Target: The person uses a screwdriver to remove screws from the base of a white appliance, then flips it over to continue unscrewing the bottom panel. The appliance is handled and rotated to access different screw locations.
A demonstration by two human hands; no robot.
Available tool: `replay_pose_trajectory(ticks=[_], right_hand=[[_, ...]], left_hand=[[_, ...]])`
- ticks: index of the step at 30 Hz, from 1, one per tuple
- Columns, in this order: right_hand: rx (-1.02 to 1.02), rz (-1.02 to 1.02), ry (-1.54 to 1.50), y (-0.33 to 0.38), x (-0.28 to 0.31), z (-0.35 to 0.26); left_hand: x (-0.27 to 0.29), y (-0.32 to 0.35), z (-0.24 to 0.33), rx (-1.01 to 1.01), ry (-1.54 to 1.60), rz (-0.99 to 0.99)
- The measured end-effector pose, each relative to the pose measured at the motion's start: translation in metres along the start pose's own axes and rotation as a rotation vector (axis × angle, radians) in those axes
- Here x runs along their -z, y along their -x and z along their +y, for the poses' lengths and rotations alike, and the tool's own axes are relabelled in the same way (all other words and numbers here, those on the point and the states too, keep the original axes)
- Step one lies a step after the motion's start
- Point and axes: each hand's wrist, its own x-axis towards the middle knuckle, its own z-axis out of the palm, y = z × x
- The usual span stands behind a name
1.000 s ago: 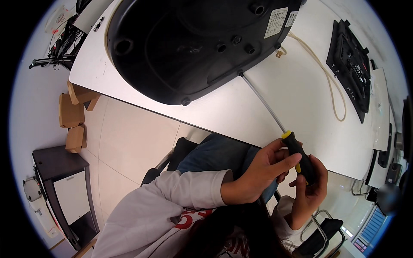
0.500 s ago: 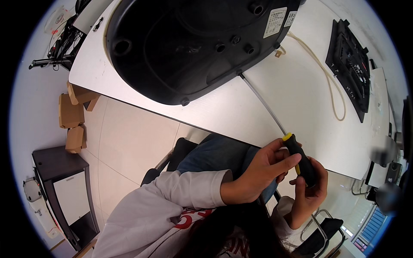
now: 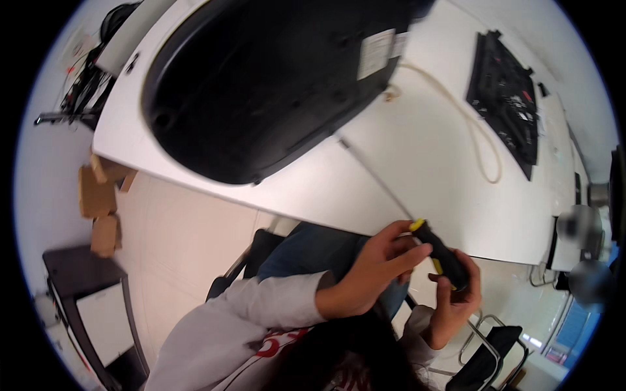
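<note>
two hands meet on a long screwdriver (image 3: 438, 254) at the near edge of the white table (image 3: 430, 176). its handle is chunky black plastic with yellow accents, and a thin, straight metal shaft runs from it up and left across the smooth tabletop toward a large appliance (image 3: 261, 85) lying overturned, its rounded underside matte black with a pale label. the right hand (image 3: 456, 300) is wrapped shut around the lower end of the handle, fingers curled over it. the left hand (image 3: 375, 267), in a grey sleeve, comes in from the left with wrist bent and fingertips pinching the handle's upper part near the yellow collar. a cream cord (image 3: 482, 140) loops loosely to the right, and a flat black ribbed panel (image 3: 505, 91) lies at the far right.
</note>
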Motion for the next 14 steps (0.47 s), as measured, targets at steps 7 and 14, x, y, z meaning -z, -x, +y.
replay_pose_trajectory(ticks=[7,14], right_hand=[[0.140,0.085,-0.018,-0.007,0.032,-0.001],[0.195,0.490,0.067,-0.035,0.072,0.014]], left_hand=[[-0.011,0.001,0.007,-0.032,-0.040,-0.015],[-0.034,-0.015,0.043,-0.372,-0.855,-0.270]])
